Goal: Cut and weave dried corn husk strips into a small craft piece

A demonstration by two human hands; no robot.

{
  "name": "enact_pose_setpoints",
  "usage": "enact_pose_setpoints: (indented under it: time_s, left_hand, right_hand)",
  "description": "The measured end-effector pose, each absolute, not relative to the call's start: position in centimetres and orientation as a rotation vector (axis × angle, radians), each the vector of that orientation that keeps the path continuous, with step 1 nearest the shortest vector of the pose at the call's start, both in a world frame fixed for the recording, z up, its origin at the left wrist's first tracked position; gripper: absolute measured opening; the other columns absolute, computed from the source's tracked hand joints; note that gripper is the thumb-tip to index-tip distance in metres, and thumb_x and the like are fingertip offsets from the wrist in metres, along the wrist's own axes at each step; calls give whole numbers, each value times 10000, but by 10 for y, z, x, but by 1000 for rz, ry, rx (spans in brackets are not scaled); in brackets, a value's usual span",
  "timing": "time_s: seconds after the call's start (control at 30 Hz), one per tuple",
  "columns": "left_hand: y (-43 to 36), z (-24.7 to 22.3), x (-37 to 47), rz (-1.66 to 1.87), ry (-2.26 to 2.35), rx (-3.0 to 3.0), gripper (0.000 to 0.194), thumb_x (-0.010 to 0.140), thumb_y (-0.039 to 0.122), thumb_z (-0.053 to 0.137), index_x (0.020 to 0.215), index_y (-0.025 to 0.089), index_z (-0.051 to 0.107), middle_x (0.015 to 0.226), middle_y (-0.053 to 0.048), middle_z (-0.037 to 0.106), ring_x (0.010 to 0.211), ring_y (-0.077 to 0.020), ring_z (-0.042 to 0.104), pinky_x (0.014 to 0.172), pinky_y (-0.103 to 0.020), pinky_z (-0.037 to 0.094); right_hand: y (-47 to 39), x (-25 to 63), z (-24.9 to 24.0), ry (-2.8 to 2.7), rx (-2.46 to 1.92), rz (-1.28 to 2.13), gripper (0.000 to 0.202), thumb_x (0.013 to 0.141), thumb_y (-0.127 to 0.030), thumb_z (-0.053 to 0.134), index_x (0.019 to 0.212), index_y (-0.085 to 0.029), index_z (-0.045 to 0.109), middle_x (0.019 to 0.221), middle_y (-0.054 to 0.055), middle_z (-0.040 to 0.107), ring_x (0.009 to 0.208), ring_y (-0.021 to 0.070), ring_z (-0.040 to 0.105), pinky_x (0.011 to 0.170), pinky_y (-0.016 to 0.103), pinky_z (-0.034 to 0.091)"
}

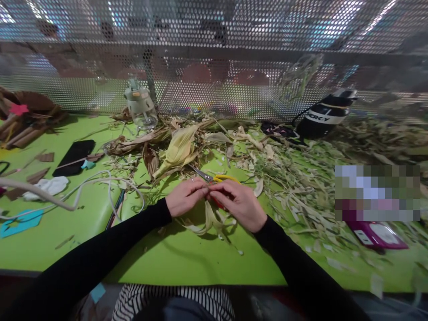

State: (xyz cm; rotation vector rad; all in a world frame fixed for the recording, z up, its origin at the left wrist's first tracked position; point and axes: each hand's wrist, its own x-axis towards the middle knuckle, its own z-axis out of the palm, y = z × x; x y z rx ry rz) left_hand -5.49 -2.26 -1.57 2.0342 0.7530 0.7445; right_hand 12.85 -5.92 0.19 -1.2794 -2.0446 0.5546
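My left hand and my right hand meet over the green table, thumbs and fingertips pinched together. Between them they grip the top of a pale corn husk strip, whose thin, curled ends hang down toward the table. Right behind my fingers lies a pair of scissors with a yellow handle, partly covered by my hands. Something red shows just under my right hand, too hidden to name. A yellowish bundle of corn husk, rounded like a bulb, rests beyond my left hand.
Dried husks and shredded leaves cover the back and right of the green table. A water bottle and a black bottle stand near the perforated metal screen. A black phone, white cable and magenta case lie around.
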Motion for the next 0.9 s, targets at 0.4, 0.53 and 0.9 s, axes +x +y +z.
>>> enact_pose_setpoints:
  time_s: [0.4,0.53,0.9]
  left_hand:
    - [-21,-14,-55,741,838,2001,284,891,310,406,727,157,579,804,-35,604,825,-154,541,799,-282,434]
    - [-23,-17,-53,788,807,1947,190,831,313,516,743,150,557,808,-35,583,784,-143,529,758,-269,438]
    - [-32,-15,-49,894,933,2076,76,806,222,537,764,165,566,881,-48,633,853,-161,582,794,-281,458]
  right_hand:
    - [-67,122,-2,-1937,-1384,544,220,855,-381,541,895,-200,659,538,-29,505,459,102,426,462,230,339]
    - [-68,120,-6,-1872,-1415,510,245,850,-396,543,769,-189,646,514,-34,468,457,105,401,472,240,325]
    - [-66,121,-7,-1939,-1458,402,235,872,-386,515,782,-190,610,569,-12,548,512,123,481,513,244,353]
